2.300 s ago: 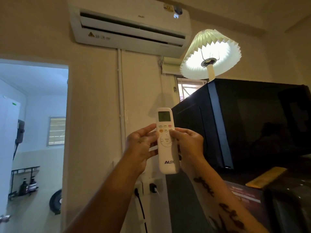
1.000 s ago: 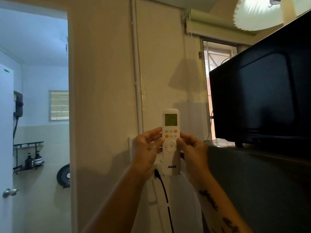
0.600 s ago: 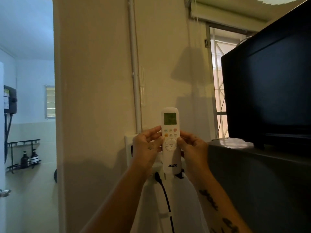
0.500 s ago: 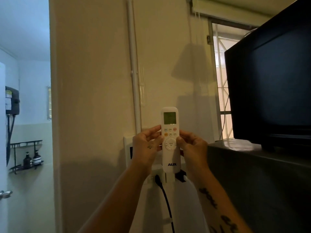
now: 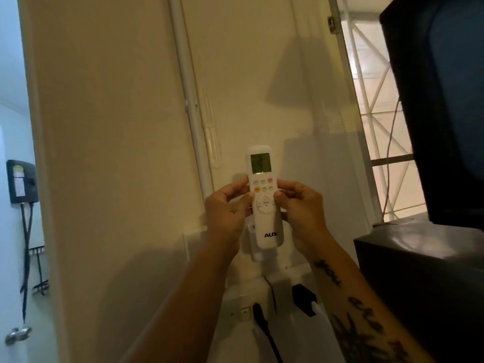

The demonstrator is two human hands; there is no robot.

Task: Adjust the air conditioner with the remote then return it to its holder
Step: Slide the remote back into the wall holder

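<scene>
both hands [image 5: 227, 210] hold the remote [image 5: 264, 203] upright before its holder [image 5: 252, 247].

white remote [image 5: 264, 197] upright in both hands, left hand [image 5: 227, 210], right hand [image 5: 301, 209], wall holder [image 5: 258, 254] just behind

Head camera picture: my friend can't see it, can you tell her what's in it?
Two hands, left hand and right hand, hold a white remote upright against a cream wall, its bottom end at a white wall holder. Plugs sit in sockets below; a dark appliance stands right.
</scene>
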